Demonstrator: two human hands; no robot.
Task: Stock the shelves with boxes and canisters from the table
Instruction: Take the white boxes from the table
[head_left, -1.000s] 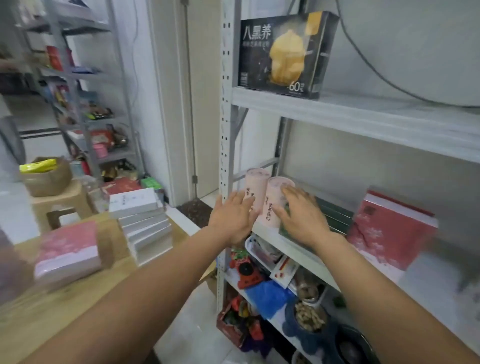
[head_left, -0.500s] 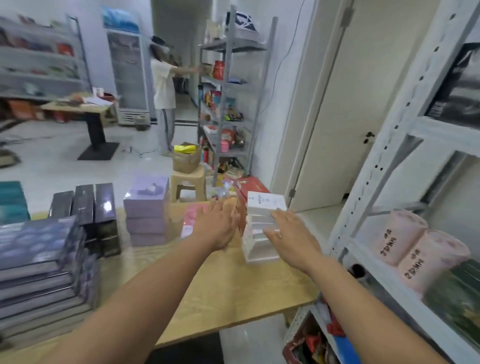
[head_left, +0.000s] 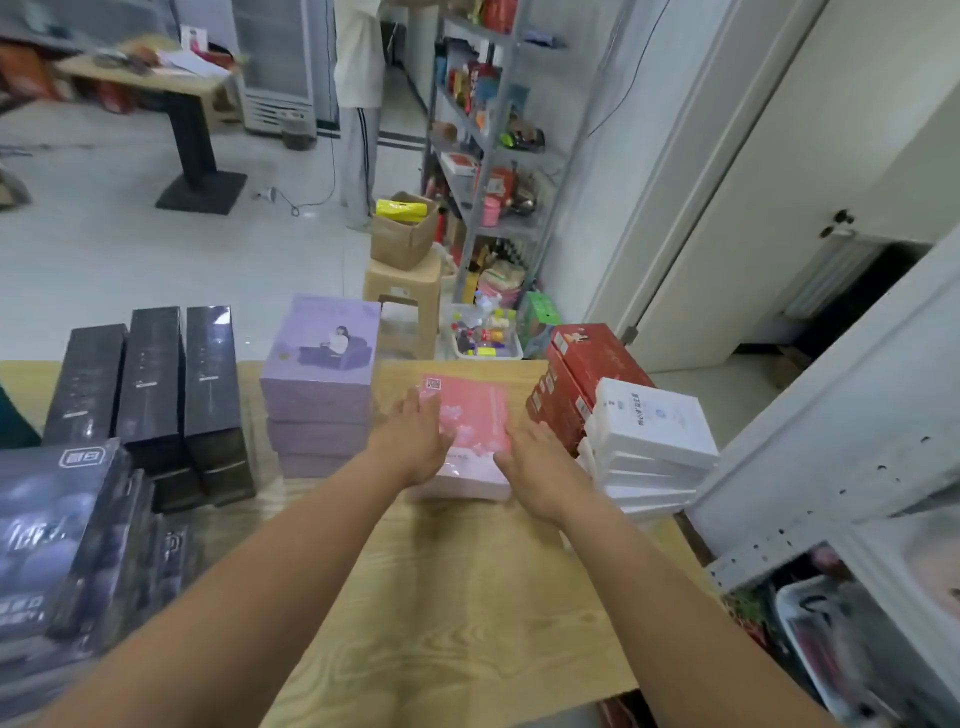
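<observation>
A pink box (head_left: 475, 415) with a white lower part lies flat on the wooden table (head_left: 467, 597). My left hand (head_left: 413, 441) rests on its left edge with fingers spread. My right hand (head_left: 535, 467) lies at its right near corner, fingers extended. Neither hand has closed around the box. The grey metal shelf unit (head_left: 831, 441) stands at the right, its lower contents blurred.
On the table stand a white box stack (head_left: 654, 441), red boxes (head_left: 587, 374), purple boxes (head_left: 322, 384), black boxes (head_left: 150, 384) and dark boxes (head_left: 57, 545) at the left. A person (head_left: 358, 104) stands by a far shelf (head_left: 493, 130). A stool with a carton (head_left: 405, 234) sits behind the table.
My hands left the two pink canisters on the shelf, and my view swung left to the table. Both hands have now come down onto the pink box.
</observation>
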